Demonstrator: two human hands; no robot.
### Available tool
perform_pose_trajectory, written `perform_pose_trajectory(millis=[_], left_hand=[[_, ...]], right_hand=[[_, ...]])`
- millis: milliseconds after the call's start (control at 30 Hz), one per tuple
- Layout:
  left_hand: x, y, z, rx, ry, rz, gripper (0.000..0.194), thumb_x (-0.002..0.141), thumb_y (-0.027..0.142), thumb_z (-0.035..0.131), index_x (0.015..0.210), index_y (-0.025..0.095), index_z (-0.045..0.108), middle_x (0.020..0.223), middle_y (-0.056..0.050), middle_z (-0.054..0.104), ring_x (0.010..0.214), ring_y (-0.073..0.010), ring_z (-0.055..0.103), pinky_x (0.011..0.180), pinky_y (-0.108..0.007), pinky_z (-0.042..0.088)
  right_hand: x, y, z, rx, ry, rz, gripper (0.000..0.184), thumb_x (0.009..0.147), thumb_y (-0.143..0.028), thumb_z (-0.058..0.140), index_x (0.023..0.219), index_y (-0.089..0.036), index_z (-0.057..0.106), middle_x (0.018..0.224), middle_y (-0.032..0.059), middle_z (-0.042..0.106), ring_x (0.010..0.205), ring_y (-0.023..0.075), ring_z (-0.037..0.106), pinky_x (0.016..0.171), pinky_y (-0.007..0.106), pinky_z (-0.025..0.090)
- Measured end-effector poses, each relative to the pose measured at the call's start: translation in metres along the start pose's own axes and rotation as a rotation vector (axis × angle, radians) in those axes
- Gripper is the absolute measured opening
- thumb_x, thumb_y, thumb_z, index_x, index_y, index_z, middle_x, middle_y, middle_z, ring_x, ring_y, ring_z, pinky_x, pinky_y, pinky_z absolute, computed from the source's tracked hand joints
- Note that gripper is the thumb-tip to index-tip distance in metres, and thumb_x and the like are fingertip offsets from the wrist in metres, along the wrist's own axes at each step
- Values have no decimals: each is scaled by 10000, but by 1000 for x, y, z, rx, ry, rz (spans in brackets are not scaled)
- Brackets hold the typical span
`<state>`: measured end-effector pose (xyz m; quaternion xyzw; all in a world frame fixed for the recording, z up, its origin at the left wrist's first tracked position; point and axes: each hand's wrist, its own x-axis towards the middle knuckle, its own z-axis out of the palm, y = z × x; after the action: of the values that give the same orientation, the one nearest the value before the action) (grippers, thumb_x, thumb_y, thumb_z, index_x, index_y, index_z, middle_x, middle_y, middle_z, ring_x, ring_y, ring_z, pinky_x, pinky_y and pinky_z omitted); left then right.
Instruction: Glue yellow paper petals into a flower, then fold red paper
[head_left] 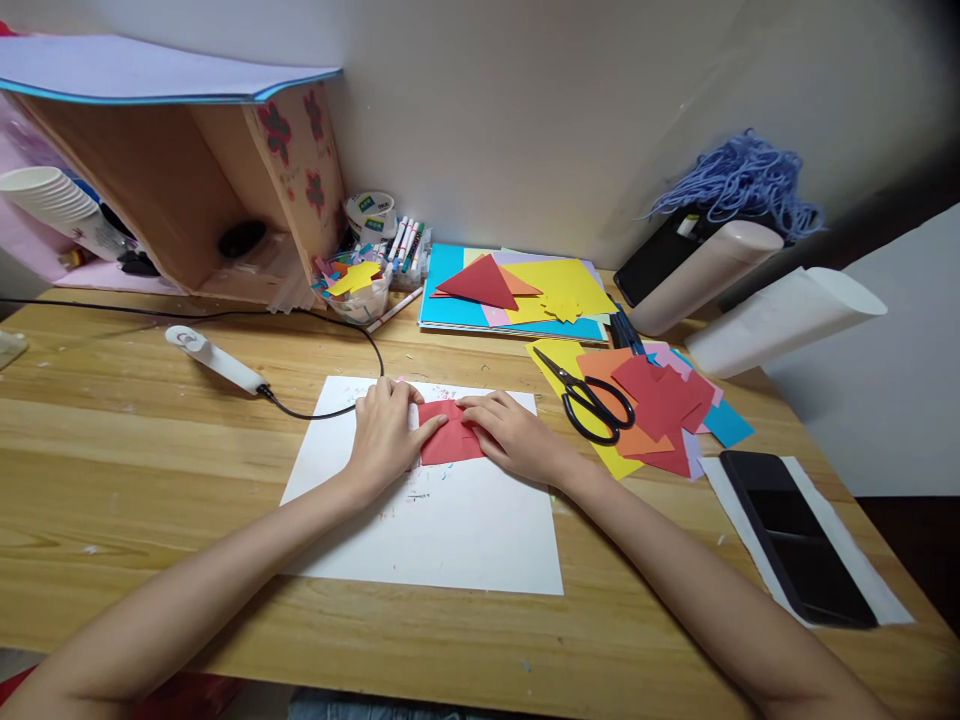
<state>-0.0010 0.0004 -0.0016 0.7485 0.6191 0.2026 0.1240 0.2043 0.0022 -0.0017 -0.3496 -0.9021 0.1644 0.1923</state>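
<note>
A small piece of folded red paper [450,442] lies on a white sheet [480,540] with faint coloured marks. My left hand [386,430] grips its left side, fingers curled and thumb pressing on top. On the opposite side, my right hand [517,435] has its thumb and bent fingers closed on the paper's right edge. Part of the red paper is hidden under my fingers. A pale white patch shows beside my left fingers, too small to make out.
Black-handled scissors [592,400] rest on coloured paper scraps [664,400] to the right. A phone [795,540] lies farther right. A white corded device [214,360] is at left. Behind stand a paper stack [442,270], a tub of scraps [364,305] and a cardboard box [292,190].
</note>
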Motion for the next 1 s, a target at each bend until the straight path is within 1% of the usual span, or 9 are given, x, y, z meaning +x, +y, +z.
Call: perform_pose_trajectory(millis=[167, 300, 433, 533, 733, 867, 933, 1000], left_hand=[[3, -2, 1, -40, 3, -11, 317, 739, 495, 554, 799, 190, 491, 852, -35, 480, 832, -216, 445, 724, -357, 331], [4, 0, 1, -107, 1, 30, 247, 747, 422, 582, 777, 186, 516, 813, -20, 512, 779, -186, 474, 700, -341, 356], [0, 3, 4, -159, 5, 141, 152, 801, 312, 543, 886, 193, 583, 804, -19, 550, 731, -154, 501, 674, -304, 396], [-3, 3, 6, -130, 30, 226, 171, 829, 253, 500, 949, 198, 609, 831, -27, 585, 743, -149, 526, 664, -288, 417], [-6, -2, 12, 15, 113, 411, 217, 863, 204, 431, 962, 187, 623, 942, -52, 647, 807, -172, 567, 697, -311, 449], [-5, -4, 13, 78, 96, 577, 255, 849, 115, 408, 1018, 160, 593, 1036, -79, 644, 877, -185, 591, 730, -327, 469], [-5, -4, 13, 93, 78, 623, 273, 832, 75, 402, 1021, 141, 587, 1053, -86, 642, 902, -190, 598, 742, -328, 479], [-5, -5, 13, 106, 65, 641, 281, 821, 62, 403, 1024, 130, 584, 1054, -89, 644, 913, -197, 603, 754, -334, 489]], right_hand=[[0, -1, -1, -12, 12, 0, 231, 835, -117, 428, 1032, -170, 536, 1168, 107, 562, 1031, 225, 485, 854, 416, 460], [0, -1, -2, 3, 27, -1, 225, 827, -111, 433, 1013, -175, 540, 1166, 108, 566, 1021, 226, 491, 839, 428, 463], [0, -1, -1, 7, 25, 0, 228, 827, -113, 433, 1022, -164, 540, 1153, 110, 570, 1034, 223, 482, 855, 411, 454], [0, -1, -1, -4, 15, 6, 239, 833, -115, 427, 1043, -157, 534, 1156, 112, 562, 1026, 219, 484, 855, 395, 452], [1, 0, 0, -20, 11, -8, 243, 843, -127, 415, 1052, -168, 531, 1126, 102, 577, 988, 227, 492, 830, 412, 459], [1, 0, 0, -12, 23, -19, 233, 842, -130, 417, 1037, -179, 536, 1120, 97, 585, 991, 229, 491, 827, 415, 464], [1, -1, -1, -15, 20, -19, 227, 841, -130, 417, 1028, -175, 539, 1114, 99, 589, 994, 229, 493, 834, 413, 462], [1, -1, -1, -13, 26, -21, 227, 839, -129, 418, 1024, -175, 541, 1110, 102, 592, 994, 228, 495, 834, 416, 463]])
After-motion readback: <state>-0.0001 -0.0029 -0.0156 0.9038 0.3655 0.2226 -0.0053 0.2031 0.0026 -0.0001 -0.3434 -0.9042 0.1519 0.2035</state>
